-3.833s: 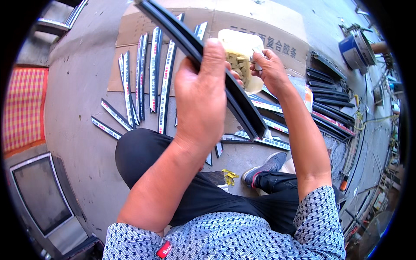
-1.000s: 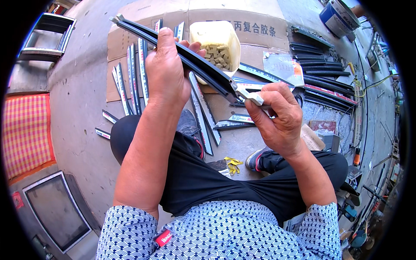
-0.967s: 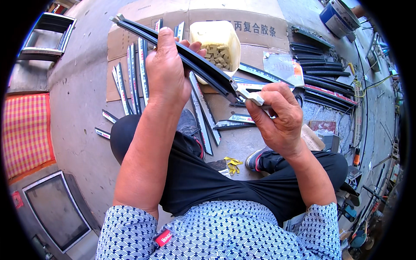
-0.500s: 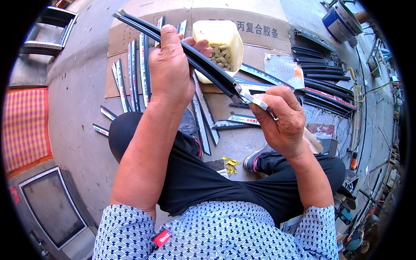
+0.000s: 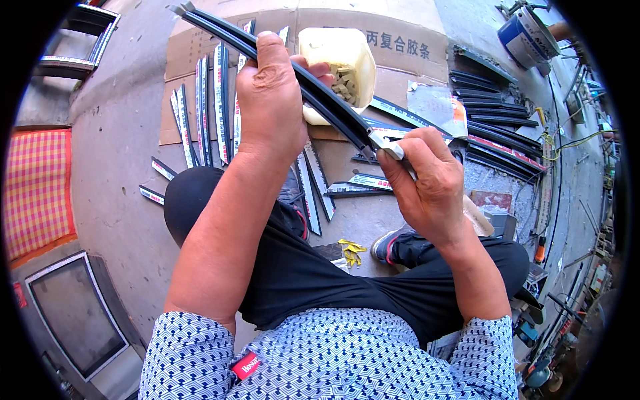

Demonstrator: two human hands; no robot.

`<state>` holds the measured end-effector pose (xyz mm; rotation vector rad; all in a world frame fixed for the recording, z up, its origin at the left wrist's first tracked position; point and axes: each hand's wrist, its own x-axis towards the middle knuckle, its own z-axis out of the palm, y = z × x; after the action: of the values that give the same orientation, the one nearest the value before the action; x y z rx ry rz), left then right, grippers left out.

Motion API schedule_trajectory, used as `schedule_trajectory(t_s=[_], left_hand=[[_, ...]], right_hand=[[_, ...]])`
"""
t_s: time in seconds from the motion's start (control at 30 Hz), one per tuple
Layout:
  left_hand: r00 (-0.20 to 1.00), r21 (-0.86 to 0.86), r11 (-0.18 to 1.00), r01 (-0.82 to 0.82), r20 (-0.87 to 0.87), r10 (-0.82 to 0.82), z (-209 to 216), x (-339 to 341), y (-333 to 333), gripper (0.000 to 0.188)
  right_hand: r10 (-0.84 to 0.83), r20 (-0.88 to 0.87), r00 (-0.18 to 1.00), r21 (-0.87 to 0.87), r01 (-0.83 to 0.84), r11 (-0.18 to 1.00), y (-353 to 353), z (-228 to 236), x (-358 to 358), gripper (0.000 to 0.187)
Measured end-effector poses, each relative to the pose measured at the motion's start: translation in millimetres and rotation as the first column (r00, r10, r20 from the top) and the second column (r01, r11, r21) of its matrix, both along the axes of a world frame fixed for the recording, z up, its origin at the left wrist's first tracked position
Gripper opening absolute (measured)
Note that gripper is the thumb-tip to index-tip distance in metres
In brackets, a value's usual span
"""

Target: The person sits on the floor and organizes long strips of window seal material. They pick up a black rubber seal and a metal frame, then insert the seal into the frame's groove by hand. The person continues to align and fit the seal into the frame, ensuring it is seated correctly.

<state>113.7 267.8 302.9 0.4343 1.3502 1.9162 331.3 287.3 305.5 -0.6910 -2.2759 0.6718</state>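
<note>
My left hand is wrapped round a long black channel-shaped frame strip, thumb on top. The strip slants from the upper left down to my right hand. Between that hand's thumb and fingers is a small pale-grey corner connector, set against the strip's lower end. How deep it sits in the channel I cannot tell. Another pale piece shows at the strip's far end. Behind the strip, a cream plastic container lies tipped toward me with several small pale connectors inside.
Several black strips with printed white film lie on flattened cardboard. More dark strips are stacked at the right. A blue and white bucket stands at the far right. Yellow scraps lie between my feet. A framed panel is at the lower left.
My right hand has moved slightly up and left. Less of the connector shows beyond the strip's lower end. My left hand keeps its hold and has shifted a little to the right.
</note>
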Motion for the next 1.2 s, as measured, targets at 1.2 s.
schedule_trajectory(t_s=[1.2], left_hand=[[0.991, -0.256, 0.959, 0.121, 0.078, -0.104, -8, 5, 0, 0.043]], right_hand=[[0.097, 0.086, 0.992, -0.147, -0.084, 0.986, 7, -4, 1, 0.018]])
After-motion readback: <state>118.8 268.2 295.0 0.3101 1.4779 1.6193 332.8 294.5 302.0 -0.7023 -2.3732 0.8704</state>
